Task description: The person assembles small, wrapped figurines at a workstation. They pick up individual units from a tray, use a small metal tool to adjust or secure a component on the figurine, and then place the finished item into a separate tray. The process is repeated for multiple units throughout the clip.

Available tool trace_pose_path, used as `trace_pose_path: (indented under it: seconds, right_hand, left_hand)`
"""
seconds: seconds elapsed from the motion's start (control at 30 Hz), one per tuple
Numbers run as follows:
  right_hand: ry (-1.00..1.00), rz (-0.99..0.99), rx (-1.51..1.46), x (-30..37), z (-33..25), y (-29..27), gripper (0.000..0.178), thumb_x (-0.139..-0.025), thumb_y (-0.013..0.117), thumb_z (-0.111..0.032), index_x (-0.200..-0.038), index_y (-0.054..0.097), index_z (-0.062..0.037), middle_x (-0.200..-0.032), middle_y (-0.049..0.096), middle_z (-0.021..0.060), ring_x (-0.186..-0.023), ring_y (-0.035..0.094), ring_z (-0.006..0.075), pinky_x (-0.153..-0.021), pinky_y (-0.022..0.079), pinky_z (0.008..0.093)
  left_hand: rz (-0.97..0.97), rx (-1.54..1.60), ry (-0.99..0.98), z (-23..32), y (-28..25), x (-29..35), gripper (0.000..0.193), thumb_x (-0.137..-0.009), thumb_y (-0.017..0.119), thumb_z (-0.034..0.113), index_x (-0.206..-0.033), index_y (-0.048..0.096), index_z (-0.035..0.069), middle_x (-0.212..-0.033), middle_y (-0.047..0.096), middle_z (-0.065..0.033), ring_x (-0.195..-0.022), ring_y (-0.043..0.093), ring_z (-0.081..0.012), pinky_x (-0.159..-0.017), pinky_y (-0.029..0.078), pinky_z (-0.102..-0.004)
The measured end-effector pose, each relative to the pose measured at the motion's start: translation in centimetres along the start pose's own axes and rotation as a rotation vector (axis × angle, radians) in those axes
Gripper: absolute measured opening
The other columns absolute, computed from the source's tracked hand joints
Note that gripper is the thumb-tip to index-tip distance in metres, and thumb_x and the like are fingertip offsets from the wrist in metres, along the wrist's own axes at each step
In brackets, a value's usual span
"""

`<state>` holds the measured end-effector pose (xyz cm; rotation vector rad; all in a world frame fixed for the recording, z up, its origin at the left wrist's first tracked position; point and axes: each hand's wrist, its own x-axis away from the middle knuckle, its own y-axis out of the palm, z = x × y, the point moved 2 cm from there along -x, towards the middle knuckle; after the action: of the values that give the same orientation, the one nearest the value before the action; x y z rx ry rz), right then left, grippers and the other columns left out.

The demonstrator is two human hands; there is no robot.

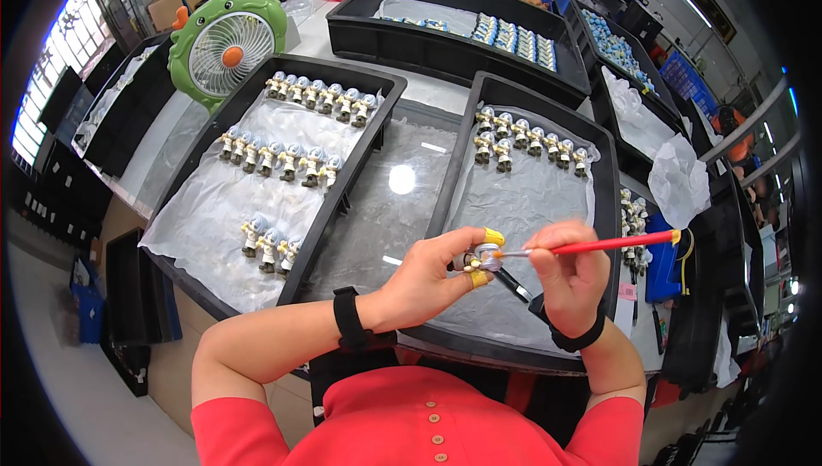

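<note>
My left hand [415, 282], with yellow covers on two fingertips, pinches a small painted figurine [488, 261] with a grey-blue head. In my right hand [572, 273] is a slim red-handled paintbrush [612, 244]. Its tip meets or nearly meets the figurine's head; the exact contact is too small to tell. Both hands are above the near part of a black tray [610, 209] lined with white paper. Several similar figurines [518, 134] stand or lie at that tray's far end. Under my hands lies a dark stick-shaped tool [515, 288], partly hidden.
Left of my hands, another black tray [330, 222] holds rows of figurines [291, 158]. A green fan [227, 45] stands behind it. Across the back, a long black tray [377, 34] carries blue-and-white pieces. Crumpled white paper [678, 179] and a blue container [664, 269] are at the right.
</note>
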<state>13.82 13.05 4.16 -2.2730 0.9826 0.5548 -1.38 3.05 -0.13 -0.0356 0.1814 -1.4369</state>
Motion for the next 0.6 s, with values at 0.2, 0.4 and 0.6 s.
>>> trace_pose_path:
  seconds: [0.2,0.4,0.6]
  right_hand:
    - [-0.073,0.037,0.121,-0.4,-0.1,-0.3,0.012,-0.082,0.067,-0.001,-0.087,0.057,-0.0028,-0.08,0.061,0.0078,-0.071,0.06,0.0198,-0.064,0.047,0.028]
    - [0.042,0.067,0.08,-0.5,0.6,0.0,0.009,-0.084,0.066,-0.004,-0.087,0.058,-0.0028,-0.08,0.061,0.0074,-0.068,0.059,0.0178,-0.063,0.046,0.0272]
    - [0.09,0.093,0.07,-0.4,0.6,-0.3,0.009,-0.084,0.066,-0.005,-0.087,0.058,-0.0026,-0.079,0.062,0.0067,-0.067,0.059,0.0156,-0.063,0.046,0.0265]
  left_hand:
    - [0.09,0.042,-0.017,-0.2,0.2,0.0,0.039,-0.081,0.069,0.008,-0.116,0.052,0.005,-0.1,0.059,-0.0088,-0.081,0.056,-0.0141,-0.071,0.047,-0.0283]
    - [0.123,0.032,0.025,-1.1,0.0,-0.3,0.045,-0.082,0.071,0.007,-0.117,0.043,0.005,-0.103,0.05,-0.0038,-0.079,0.056,-0.005,-0.065,0.048,-0.0197]
    - [0.117,0.131,-0.024,-0.8,0.2,-0.4,0.047,-0.081,0.072,0.006,-0.116,0.041,0.005,-0.104,0.049,-0.0049,-0.08,0.058,-0.0072,-0.062,0.05,-0.0197]
